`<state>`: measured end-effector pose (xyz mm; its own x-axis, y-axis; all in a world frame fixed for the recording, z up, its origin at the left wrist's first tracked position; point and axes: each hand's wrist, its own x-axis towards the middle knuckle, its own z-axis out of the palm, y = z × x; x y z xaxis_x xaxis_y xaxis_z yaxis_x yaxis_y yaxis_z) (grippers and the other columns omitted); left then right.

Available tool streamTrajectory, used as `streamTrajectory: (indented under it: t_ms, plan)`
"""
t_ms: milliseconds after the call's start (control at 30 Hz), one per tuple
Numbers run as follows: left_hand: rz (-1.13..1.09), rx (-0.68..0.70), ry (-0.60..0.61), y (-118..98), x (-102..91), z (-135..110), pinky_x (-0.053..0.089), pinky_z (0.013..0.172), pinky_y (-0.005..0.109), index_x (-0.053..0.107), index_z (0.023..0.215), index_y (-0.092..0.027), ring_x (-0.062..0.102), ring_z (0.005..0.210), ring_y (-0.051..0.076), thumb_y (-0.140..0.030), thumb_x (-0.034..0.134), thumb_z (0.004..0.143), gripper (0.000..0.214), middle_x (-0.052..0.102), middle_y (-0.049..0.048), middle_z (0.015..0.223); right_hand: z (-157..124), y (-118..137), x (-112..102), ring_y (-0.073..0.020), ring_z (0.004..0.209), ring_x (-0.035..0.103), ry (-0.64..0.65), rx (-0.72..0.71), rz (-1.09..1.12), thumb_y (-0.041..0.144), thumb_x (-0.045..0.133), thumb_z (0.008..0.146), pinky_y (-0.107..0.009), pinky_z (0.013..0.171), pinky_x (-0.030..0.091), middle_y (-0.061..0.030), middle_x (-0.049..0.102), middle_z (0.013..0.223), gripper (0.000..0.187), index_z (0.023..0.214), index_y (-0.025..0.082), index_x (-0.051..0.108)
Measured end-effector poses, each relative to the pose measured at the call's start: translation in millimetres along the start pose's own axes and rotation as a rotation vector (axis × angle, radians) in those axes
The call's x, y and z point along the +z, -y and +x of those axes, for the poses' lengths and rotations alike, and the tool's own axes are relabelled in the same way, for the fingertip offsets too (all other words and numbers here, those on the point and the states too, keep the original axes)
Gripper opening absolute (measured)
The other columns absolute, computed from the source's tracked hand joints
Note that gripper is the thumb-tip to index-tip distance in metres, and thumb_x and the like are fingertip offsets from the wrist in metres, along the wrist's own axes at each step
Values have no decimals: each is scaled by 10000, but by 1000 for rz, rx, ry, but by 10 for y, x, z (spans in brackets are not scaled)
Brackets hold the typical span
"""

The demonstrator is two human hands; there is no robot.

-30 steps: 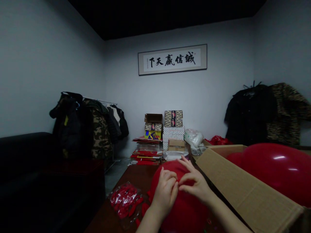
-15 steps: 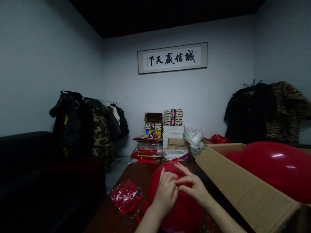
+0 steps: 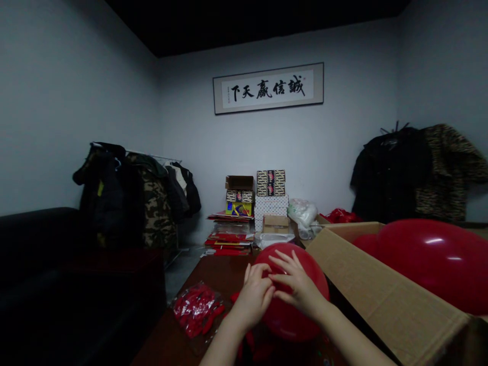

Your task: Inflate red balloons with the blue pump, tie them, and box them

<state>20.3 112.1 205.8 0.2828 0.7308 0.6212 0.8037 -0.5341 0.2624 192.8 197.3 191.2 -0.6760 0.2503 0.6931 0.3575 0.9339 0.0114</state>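
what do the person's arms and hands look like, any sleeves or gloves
Both forearms are bare as far as the picture shows: no sleeves, gloves, watch or rings visible. The left hand and right hand have slim fingers with short, unpainted-looking nails. The dim light hides finer detail.

Since a second ago both hands, the left hand point(image 3: 253, 297) and right hand point(image 3: 295, 284), have pushed the red balloon point(image 3: 293, 305) farther out over the table, showing more of its rounded front.
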Motion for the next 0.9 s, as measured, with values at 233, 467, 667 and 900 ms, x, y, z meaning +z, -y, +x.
streamTrajectory:
  t_ms: [233, 467, 667, 900]
  plan:
    - [105, 38, 29, 9, -80, 32, 143, 1077, 569, 625, 895, -241, 465, 1097, 205, -165, 472, 805, 193, 551, 52, 1102, 127, 1, -5, -283, 1334, 262, 71, -8, 9, 413, 595, 771, -692, 1034, 90, -15, 500, 1319, 220, 976, 338, 623]
    - [146, 43, -3, 22, -117, 48, 129, 1073, 590, 625, 811, -230, 463, 1106, 222, -178, 492, 795, 144, 564, 57, 1092, 189, 37, -40, -255, 1317, 295, -6, -76, -54, 302, 576, 783, -649, 1055, 126, -36, 508, 1292, 70, 778, 256, 628]
    - [98, -141, -47, 76, 58, -67, 192, 1035, 613, 612, 751, -234, 508, 1033, 226, -185, 544, 754, 84, 583, 40, 1023, 56, 46, 148, -232, 1285, 345, 17, 14, -31, 263, 539, 788, -626, 1060, 163, -50, 443, 1352, 77, 807, 255, 613]
    - [165, -214, -340, -14, 250, -257, 193, 1047, 588, 581, 773, -226, 482, 1092, 245, -160, 564, 737, 77, 549, 66, 1093, -32, 0, 372, -229, 1285, 342, -60, -5, -106, 245, 524, 792, -629, 1058, 172, -58, 447, 1350, 78, 788, 240, 601]
